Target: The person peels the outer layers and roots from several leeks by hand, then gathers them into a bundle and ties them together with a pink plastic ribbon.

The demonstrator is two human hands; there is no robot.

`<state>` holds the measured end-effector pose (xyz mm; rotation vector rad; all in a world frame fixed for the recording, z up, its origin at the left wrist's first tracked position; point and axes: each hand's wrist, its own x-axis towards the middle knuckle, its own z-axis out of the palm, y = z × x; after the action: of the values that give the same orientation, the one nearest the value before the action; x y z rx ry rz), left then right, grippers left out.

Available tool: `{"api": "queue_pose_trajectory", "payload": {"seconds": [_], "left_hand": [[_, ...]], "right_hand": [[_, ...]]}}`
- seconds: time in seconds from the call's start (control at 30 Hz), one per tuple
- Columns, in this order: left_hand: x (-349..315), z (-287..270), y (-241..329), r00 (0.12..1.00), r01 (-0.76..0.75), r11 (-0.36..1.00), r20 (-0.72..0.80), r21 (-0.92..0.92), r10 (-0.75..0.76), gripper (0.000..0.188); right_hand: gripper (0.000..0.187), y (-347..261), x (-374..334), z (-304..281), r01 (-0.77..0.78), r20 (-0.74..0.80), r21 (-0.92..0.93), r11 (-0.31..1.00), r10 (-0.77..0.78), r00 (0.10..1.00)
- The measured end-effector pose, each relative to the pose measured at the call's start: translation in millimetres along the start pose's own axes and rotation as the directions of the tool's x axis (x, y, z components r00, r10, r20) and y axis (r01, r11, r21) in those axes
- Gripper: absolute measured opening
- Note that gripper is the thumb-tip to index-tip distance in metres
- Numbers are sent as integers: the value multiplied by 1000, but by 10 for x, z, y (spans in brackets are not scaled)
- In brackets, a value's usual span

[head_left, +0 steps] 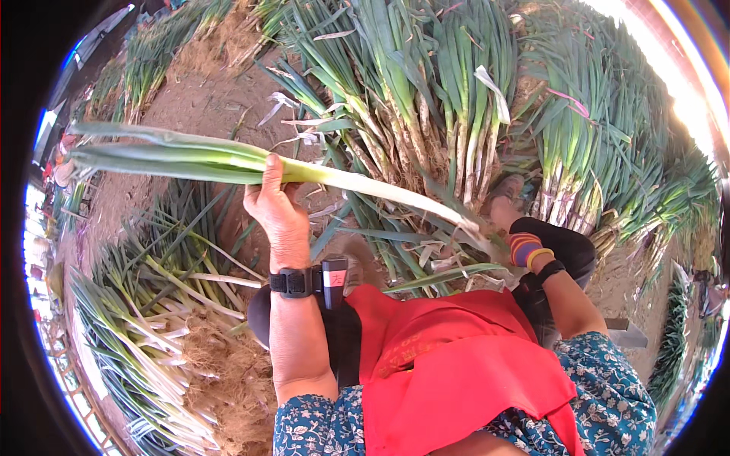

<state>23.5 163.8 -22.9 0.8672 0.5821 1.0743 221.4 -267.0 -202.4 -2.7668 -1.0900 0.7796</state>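
Fisheye bending and glare at the upper right rim wash out the far green onion bundles (608,129), so their count cannot be told, and the heap of trimmed green onions (144,319) at the lower left runs out of view past the dark edge. Only part of the right hand (508,215) shows: its fingers sit at the root end of the stalk among loose peelings, and whether they are closed on it cannot be told. One long green onion (251,167) lies nearly level across the view, its dark green leaves pointing left, its pale white shank running right and slightly down toward the right hand. The left hand (277,209) is clamped around the stalk where green turns to white, thumb up over it. One black wrist device (304,281) is strapped on the left wrist, and a striped band (527,249) circles the right wrist. A red apron (456,365) covers the lap over blue flowered sleeves (608,387). Upright bundles (426,99) stand on bare brown soil (205,91) beyond the hands.
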Motion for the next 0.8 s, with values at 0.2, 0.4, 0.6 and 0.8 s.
{"api": "queue_pose_trajectory", "payload": {"seconds": [0.2,0.4,0.6,0.8], "left_hand": [[38,-92,-25,998,2,998,62,-65,2,30],[25,24,-141,983,43,987,185,-154,-14,28],[-346,220,-434,919,306,943,216,134,-329,25],[-313,216,-508,909,376,911,123,169,-398,25]], "right_hand": [[38,-1265,60,-956,240,-736,-102,965,-235,635],[58,-2238,312,-1007,543,-718,75,836,-332,611],[39,-2422,211,-976,640,-809,123,759,-296,507],[23,-2391,285,-1094,539,-742,-237,808,-509,437]]}}
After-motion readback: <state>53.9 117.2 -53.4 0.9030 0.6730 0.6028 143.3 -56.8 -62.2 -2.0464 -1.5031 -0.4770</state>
